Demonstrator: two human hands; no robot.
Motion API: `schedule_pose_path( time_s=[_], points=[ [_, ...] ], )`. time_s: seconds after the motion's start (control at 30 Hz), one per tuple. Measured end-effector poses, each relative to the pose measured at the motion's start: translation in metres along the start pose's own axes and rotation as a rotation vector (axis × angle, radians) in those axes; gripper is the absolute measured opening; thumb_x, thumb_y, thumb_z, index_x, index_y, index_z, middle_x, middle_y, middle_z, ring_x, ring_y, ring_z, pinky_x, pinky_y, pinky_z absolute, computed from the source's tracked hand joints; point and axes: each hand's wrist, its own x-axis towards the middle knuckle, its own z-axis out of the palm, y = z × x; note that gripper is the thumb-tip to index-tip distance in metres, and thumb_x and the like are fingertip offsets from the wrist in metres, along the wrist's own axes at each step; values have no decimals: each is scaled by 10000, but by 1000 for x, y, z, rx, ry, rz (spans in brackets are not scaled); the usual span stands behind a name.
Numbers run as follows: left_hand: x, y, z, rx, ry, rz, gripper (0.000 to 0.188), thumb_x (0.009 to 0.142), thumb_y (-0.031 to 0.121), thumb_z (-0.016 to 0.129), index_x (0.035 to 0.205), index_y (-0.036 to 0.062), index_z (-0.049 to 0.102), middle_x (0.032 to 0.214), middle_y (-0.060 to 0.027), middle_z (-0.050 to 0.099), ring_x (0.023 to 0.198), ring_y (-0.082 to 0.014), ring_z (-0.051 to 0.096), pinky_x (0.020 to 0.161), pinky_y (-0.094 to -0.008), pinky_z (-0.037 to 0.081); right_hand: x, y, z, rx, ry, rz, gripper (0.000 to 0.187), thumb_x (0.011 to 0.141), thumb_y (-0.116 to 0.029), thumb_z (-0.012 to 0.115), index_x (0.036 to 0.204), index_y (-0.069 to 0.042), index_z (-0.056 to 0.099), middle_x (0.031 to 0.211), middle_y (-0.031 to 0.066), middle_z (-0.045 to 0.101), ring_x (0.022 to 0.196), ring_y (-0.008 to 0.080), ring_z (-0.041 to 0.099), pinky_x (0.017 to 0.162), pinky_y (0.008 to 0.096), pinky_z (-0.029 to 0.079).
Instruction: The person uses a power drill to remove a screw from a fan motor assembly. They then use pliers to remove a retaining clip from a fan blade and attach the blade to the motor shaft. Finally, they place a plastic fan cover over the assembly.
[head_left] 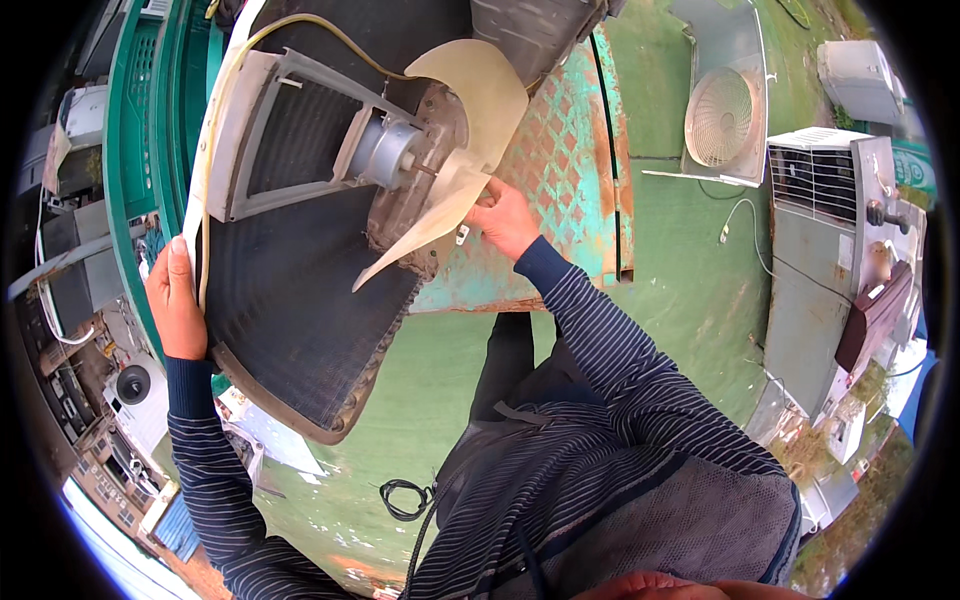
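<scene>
Striped sweater [590, 440] sat nearest. I had the fan blade [432, 222] pinched in my right hand [508, 222], at the motor [388, 150] shaft's end, in front of the coil [290, 310]. Left hand [176, 305] lay at the white edge [207, 145]; couldn't tell its grip. Light pinch seemed best: thin blade, likely bendy.

two fan blades [495, 85], one motor [388, 152] and one round grille [722, 117] show.
</scene>
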Motion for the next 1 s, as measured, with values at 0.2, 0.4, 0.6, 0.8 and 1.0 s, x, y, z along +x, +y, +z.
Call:
schedule_pose_path(
  time_s=[0.2,0.4,0.6,0.8,1.0],
  points=[
    [2,4,4,-91,100,25,409,1049,317,502,1139,-54,647,916,-24,628,854,-90,539,779,-247,438,-12,21,8,56,129,83,1119,713,-632,799,1397,150,383,1093,236,629,1050,264,621,934,367,497],
    [-20,47,12,276,448,307,317,1007,193,585,1211,-45,629,1133,-128,675,1017,-189,631,926,-315,479,-63,81,-43,81,211,272,422,940,-369,581,1107,18,604,790,82,609,598,152,544,526,337,447],
    [-134,168,98,-76,305,460,224,981,46,503,1133,-67,623,1015,-174,665,925,-219,627,868,-349,501,-95,122,-123,170,306,568,248,975,-151,448,1122,-3,582,718,39,499,561,148,479,480,329,426],
    [-253,130,275,-777,-192,-642,252,1000,197,567,1119,-8,651,985,-123,690,874,-191,664,780,-314,544,-114,109,-98,-78,221,125,228,935,-118,476,1071,6,612,714,120,605,601,249,609,563,388,494],
    [-298,128,326,-1476,-380,-1125,565,1022,535,379,1196,34,573,1222,-147,631,1166,-282,586,1019,-454,451,-214,29,-70,-576,-102,-353,391,825,-52,593,1214,-18,574,952,116,669,913,340,634,791,401,506]
  ],
)
